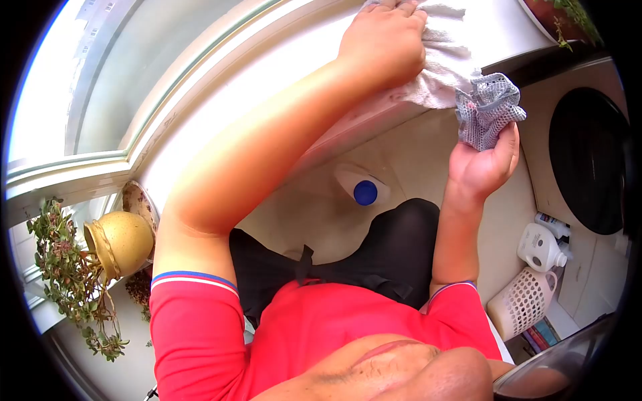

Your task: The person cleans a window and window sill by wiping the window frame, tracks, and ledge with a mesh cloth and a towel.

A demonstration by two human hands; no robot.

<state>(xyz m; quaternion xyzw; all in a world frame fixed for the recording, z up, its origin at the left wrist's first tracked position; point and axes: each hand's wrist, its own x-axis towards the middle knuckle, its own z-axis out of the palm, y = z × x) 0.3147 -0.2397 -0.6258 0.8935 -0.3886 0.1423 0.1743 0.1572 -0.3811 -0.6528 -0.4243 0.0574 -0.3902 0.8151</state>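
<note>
My left hand (384, 43) reaches across to the top of the view, its fingers curled on a white ribbed cloth (445, 57) at the sill. The cloth hangs in folds over the sill's edge. Lower and to the right, my right hand (485, 164) is closed around the bottom of a grey mesh cloth (488, 110), which stands up bunched above the fingers. Its upper edge lies close to the white cloth's lower corner; I cannot tell whether they touch.
A white bottle with a blue cap (365, 192) stands on the floor before my knees. At left, a yellow pot (120, 244) holds a trailing plant. Detergent bottles (540, 247) and a perforated basket (525, 302) stand at right, below a round dark door (588, 160). Another planter (562, 20) is top right.
</note>
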